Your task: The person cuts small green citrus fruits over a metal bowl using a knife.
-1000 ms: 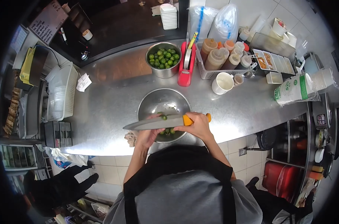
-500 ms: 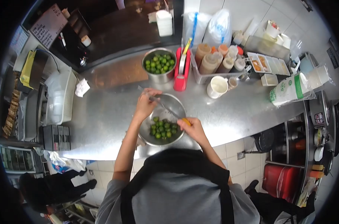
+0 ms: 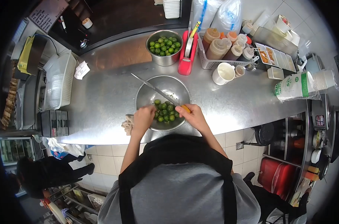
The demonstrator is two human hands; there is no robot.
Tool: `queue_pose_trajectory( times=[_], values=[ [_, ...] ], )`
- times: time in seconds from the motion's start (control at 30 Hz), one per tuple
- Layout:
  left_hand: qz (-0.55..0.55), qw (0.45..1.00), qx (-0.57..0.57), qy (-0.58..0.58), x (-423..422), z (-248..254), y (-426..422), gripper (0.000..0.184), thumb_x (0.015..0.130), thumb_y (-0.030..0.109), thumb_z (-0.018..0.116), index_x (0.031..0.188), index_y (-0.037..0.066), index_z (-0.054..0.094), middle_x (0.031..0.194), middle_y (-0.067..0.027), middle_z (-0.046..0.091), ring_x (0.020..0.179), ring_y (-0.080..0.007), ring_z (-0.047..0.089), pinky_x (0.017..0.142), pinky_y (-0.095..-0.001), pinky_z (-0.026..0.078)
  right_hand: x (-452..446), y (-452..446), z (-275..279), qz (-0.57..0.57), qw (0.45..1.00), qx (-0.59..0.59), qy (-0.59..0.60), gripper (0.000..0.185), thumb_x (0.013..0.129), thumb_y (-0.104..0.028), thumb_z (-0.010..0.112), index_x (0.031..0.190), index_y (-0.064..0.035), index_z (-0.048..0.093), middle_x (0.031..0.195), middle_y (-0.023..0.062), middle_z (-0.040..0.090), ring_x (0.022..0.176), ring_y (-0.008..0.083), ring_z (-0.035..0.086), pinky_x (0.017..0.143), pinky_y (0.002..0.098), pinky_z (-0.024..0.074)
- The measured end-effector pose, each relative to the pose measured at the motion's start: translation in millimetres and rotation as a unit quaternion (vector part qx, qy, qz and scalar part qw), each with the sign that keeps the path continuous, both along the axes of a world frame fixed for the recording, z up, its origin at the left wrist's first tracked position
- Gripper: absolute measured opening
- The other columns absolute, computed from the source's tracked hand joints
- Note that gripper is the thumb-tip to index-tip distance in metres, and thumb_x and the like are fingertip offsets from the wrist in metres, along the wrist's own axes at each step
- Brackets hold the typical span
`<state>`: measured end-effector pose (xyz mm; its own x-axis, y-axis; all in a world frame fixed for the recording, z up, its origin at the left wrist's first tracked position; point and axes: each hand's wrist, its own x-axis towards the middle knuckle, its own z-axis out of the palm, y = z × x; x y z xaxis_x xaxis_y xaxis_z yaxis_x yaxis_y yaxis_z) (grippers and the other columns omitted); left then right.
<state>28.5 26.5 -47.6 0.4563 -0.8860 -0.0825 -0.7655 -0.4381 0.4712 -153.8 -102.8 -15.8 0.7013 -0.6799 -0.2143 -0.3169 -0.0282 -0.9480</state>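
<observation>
My right hand is closed round the yellow-orange handle of a knife. Its long blade slants up and left across a steel mixing bowl, the tip reaching past the rim. Small green limes lie heaped in the near part of that bowl. At the bowl's left side my left hand is closed, fingertips curled in beside the limes; whatever they hold is hidden. Behind stands a steel pot full of more limes.
A red tape dispenser stands beside the pot. Rightward are a basket of sauce bottles, a white cup and wrapped paper cups. A crumpled cloth lies left of the bowl. Other people's dark-clothed legs show at lower left and right.
My left hand has come down from the blade to the limes at the bowl's near left. The knife stays in my right hand, its blade now bare. The view has shifted.
</observation>
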Motion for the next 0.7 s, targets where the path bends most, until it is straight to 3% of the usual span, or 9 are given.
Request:
queue_pose_trajectory(
  times=[0.1,0.3,0.4,0.5,0.53,0.6,0.63,0.7],
  values=[
    [0.065,0.98,-0.135,0.129,1.1,8.0,7.5,0.022,0.069,0.004,0.064,0.091,0.007,0.061,0.086,-0.0075,0.062,0.076,-0.0261,0.062,0.069,-0.0361,0.049,-2.8,0.6,8.8,-0.001,1.0,-0.001,0.013,0.042,0.084,-0.038,0.061,0.063,-0.0011,0.06,0.054,0.0,0.051,0.052,0.0063,0.043,0.049,0.0232,0.033],
    [-0.079,0.993,-0.014,-0.084,-16.3,9.3,6.1,0.026,0.068,0.002,0.065,0.092,0.008,0.061,0.092,-0.0078,0.06,0.077,-0.0262,0.062,0.069,-0.0344,0.05,0.3,3.4,-1.4,0.001,1.0,0.008,0.005,0.043,0.083,-0.039,0.061,0.064,-0.0008,0.06,0.054,0.0012,0.053,0.053,0.0072,0.045,0.05,0.0235,0.0351],
    [-0.046,0.995,0.039,-0.079,-16.4,2.4,-1.6,0.034,0.066,0.001,0.066,0.098,0.011,0.061,0.092,-0.0073,0.059,0.077,-0.0252,0.062,0.069,-0.0332,0.05,0.2,4.5,4.0,0.015,1.0,-0.011,0.021,0.043,0.082,-0.04,0.062,0.065,-0.0004,0.061,0.054,0.002,0.053,0.053,0.0078,0.046,0.05,0.0241,0.036],
    [-0.006,0.997,-0.031,0.074,-8.4,15.7,2.7,0.033,0.072,0.0,0.064,0.103,0.01,0.059,0.093,-0.0071,0.059,0.081,-0.0229,0.064,0.072,-0.0306,0.052,-4.1,-0.4,-3.2,0.009,0.997,-0.047,0.057,0.045,0.081,-0.041,0.063,0.065,0.0006,0.061,0.054,0.0027,0.054,0.052,0.0079,0.046,0.049,0.0252,0.0361],
    [0.017,0.972,-0.103,0.211,-8.7,20.5,1.9,0.03,0.075,-0.001,0.062,0.104,0.008,0.059,0.094,-0.0077,0.059,0.082,-0.0232,0.064,0.072,-0.0305,0.052,-4.0,-1.7,-3.2,-0.006,0.997,-0.047,0.055,0.048,0.078,-0.046,0.064,0.064,0.0004,0.06,0.053,0.0054,0.054,0.051,0.0124,0.049,0.049,0.0278,0.0381],
    [0.067,0.85,-0.236,0.467,-10.1,30.9,2.3,0.026,0.081,-0.002,0.058,0.106,0.004,0.058,0.095,-0.009,0.059,0.084,-0.0239,0.065,0.072,-0.0302,0.053,-2.5,-2.8,0.3,-0.031,0.997,-0.045,0.052,0.055,0.072,-0.054,0.067,0.062,-0.0001,0.058,0.052,0.0108,0.054,0.049,0.0213,0.055,0.051,0.0329,0.042],
    [0.089,0.791,-0.205,0.57,-9.9,41.0,2.0,0.024,0.085,-0.004,0.053,0.109,0.0,0.056,0.104,-0.0107,0.058,0.092,-0.0224,0.062,0.076,-0.0276,0.053,-1.3,-1.4,3.8,-0.024,0.995,-0.077,0.06,0.053,0.072,-0.051,0.068,0.062,-0.0002,0.058,0.052,0.0098,0.053,0.048,0.0196,0.052,0.05,0.032,0.0404],
    [0.125,0.7,-0.23,0.664,-10.7,32.0,3.0,0.027,0.084,-0.004,0.054,0.11,-0.001,0.055,0.109,-0.0113,0.056,0.095,-0.0212,0.061,0.077,-0.0264,0.052,1.2,4.5,11.5,-0.008,0.988,-0.137,0.075,0.047,0.072,-0.045,0.07,0.063,-0.0005,0.058,0.052,0.0078,0.052,0.046,0.0161,0.047,0.047,0.0303,0.0373]
  ],
)
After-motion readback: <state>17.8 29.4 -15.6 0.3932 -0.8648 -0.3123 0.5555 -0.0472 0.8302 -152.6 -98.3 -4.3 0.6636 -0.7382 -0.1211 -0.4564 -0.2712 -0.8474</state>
